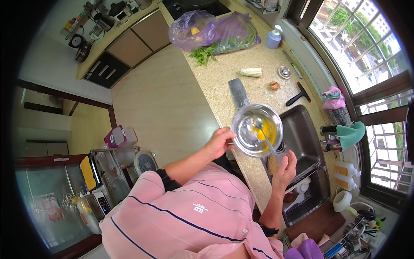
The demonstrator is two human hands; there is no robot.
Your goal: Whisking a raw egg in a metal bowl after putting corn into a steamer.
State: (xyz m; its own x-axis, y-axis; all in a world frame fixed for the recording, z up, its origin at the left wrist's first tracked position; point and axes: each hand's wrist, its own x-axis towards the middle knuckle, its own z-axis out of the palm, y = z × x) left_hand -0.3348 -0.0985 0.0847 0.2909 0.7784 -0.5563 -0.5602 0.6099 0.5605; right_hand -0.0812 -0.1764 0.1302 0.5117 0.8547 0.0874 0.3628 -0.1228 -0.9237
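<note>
My left hand grips the near left rim of a shiny metal bowl, held above the counter edge beside the sink. Inside the bowl is raw egg with visible yellow yolk. A metal spoon leans in it, its handle crossing the rim toward my right hand. The right fingertips are at the handle's end; blur hides whether they grip it. Beyond the bowl lies a flat grey blade-like piece, partly covered by the bowl. A cracked brown eggshell and a pale corn cob lie farther back.
A steel sink adjoins the bowl on the right, with a dish rack nearer me. On the counter are a black T-handled tool, a metal drain strainer, a knife, a pump bottle and purple bags of vegetables.
</note>
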